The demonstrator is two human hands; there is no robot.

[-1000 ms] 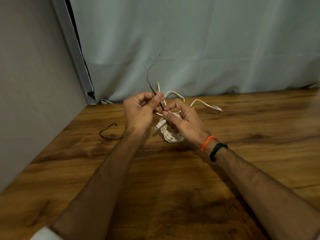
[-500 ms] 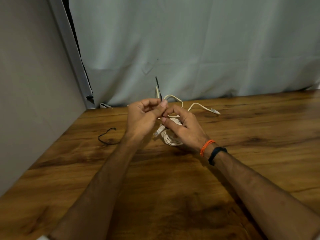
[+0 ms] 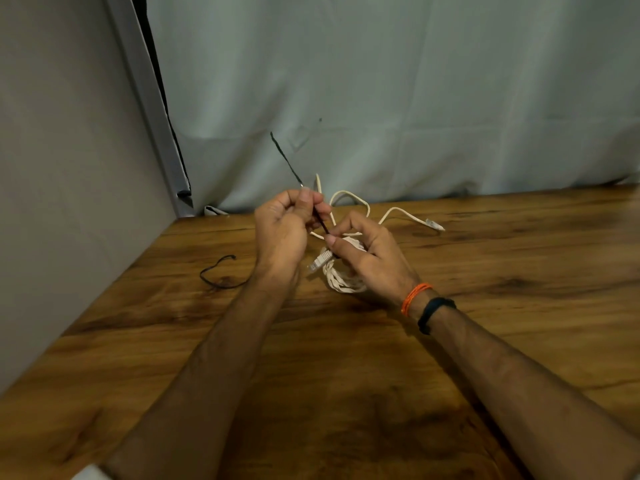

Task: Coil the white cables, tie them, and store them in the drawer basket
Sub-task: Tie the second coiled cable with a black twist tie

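Note:
A coiled white cable hangs in my right hand, whose fingers are curled round the bundle. One plug pokes out to the left of the coil. A loose end with another plug trails over the wooden table to the right. A thin black tie runs from the coil up and to the left. My left hand pinches this tie between thumb and fingers, just above the coil. The drawer basket is not in view.
A second black tie lies looped on the table to the left of my arms. A grey wall borders the table on the left, and a pale curtain hangs behind it.
The free end of the black tie has swung from nearly upright to leaning up and left. Both hands stay together at the coil.

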